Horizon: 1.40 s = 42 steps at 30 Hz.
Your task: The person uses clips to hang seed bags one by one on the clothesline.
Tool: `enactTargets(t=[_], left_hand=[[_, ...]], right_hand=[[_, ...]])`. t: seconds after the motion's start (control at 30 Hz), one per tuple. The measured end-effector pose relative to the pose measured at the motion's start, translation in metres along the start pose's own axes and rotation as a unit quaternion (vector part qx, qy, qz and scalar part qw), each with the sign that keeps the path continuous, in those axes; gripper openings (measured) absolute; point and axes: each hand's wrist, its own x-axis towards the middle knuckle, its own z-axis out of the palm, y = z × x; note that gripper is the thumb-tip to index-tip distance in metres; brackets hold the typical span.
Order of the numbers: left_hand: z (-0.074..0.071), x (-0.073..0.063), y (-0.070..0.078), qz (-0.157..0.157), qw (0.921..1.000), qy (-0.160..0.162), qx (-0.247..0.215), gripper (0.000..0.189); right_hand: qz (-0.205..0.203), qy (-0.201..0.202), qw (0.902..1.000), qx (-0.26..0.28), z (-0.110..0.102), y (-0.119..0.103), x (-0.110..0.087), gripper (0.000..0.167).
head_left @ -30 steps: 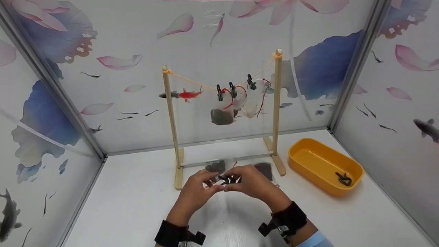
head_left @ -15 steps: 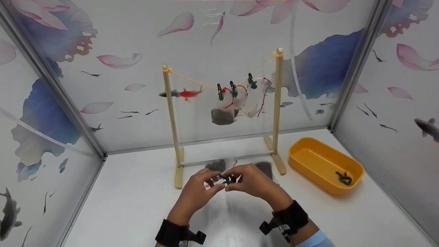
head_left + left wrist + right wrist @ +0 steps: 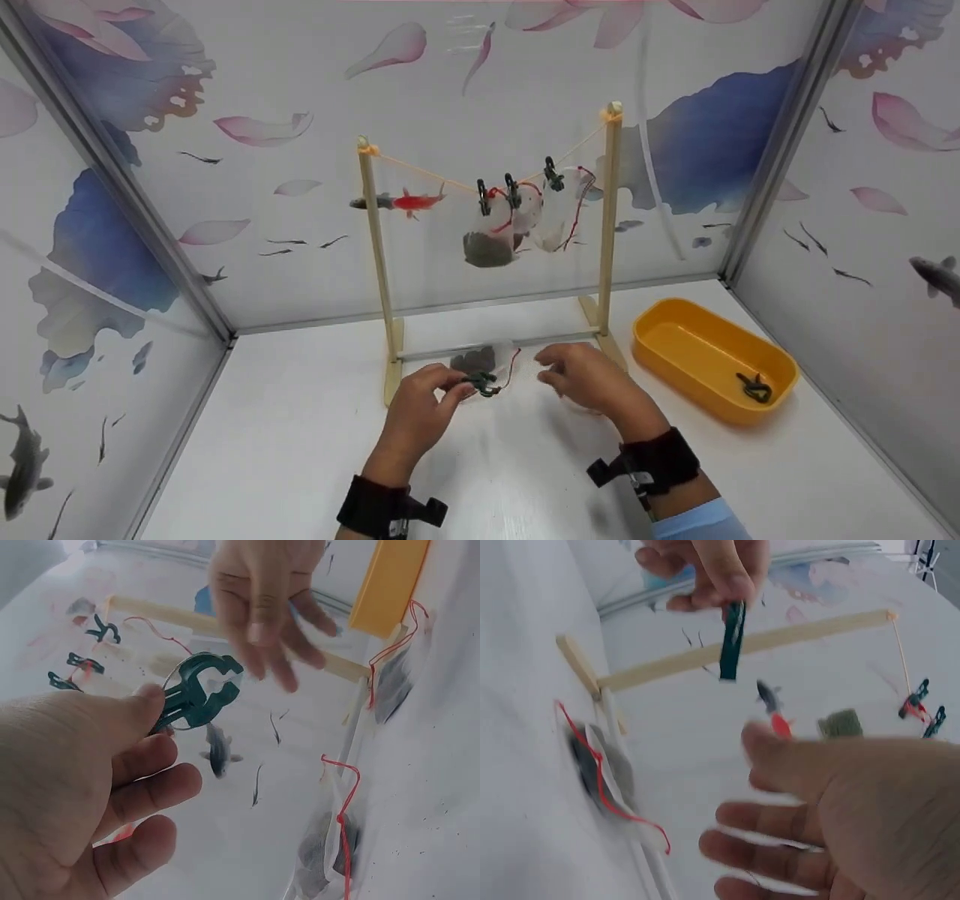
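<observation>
Pinches green clip by handles in left hand, likely leaving front clear; holds nothing in loosely spread right hand

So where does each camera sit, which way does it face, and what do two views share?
Head: worn on the head, facing forward and down; left hand, right hand and blue sleeve show.
Left wrist: on that wrist, facing the pinched green clip; both hands show.
Right wrist: on that wrist, facing the same clip; both hands show.
The wrist views share that clip.
</observation>
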Motion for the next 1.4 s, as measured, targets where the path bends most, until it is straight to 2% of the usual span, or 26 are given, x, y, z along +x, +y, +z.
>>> enactTargets(t=[0.07, 0.17, 0.27, 0.4, 0.57, 0.7, 0.87, 1.0, 1.27, 1.4], left_hand=[[-0.002, 0.000, -0.003, 0.001, 0.9996, 0.027, 0.009, 0.008], [-0.004, -0.001, -0.006, 0.003, 0.9982, 0.054, 0.024, 0.004], [-0.006, -0.003, -0.009, 0.003, 0.9966, 0.072, 0.038, 0.005], [-0.009, -0.004, -0.011, -0.004, 0.9955, 0.082, 0.047, 0.008], [-0.011, -0.005, -0.012, -0.002, 0.9953, 0.083, 0.050, 0.009], [-0.013, -0.005, -0.012, -0.006, 0.9955, 0.083, 0.046, 0.009], [-0.015, -0.005, -0.012, -0.018, 0.9957, 0.080, 0.042, 0.010], [-0.016, -0.004, -0.012, -0.023, 0.9957, 0.079, 0.044, 0.009], [-0.013, -0.003, -0.011, -0.032, 0.9961, 0.068, 0.047, 0.008], [-0.014, -0.002, -0.010, -0.034, 0.9957, 0.071, 0.049, 0.009]], right_hand=[[0.040, 0.017, 0.9981, -0.043, -0.006, 0.018, -0.001, 0.025], [0.069, 0.025, 0.9936, -0.086, -0.012, 0.044, -0.005, 0.025], [0.092, 0.016, 0.9911, -0.095, -0.013, 0.060, -0.010, 0.029], [0.110, 0.009, 0.9899, -0.089, -0.008, 0.071, -0.010, 0.033], [0.108, -0.022, 0.9922, -0.058, 0.000, 0.073, -0.004, 0.041], [0.090, -0.056, 0.9926, -0.059, 0.000, 0.070, -0.001, 0.047], [0.063, -0.089, 0.9912, -0.075, 0.000, 0.065, -0.001, 0.043], [0.053, -0.100, 0.9908, -0.075, 0.002, 0.061, -0.001, 0.037], [0.047, -0.066, 0.9948, -0.062, 0.011, 0.066, 0.001, 0.020], [0.028, -0.015, 0.9980, -0.056, 0.007, 0.064, 0.006, 0.015]])
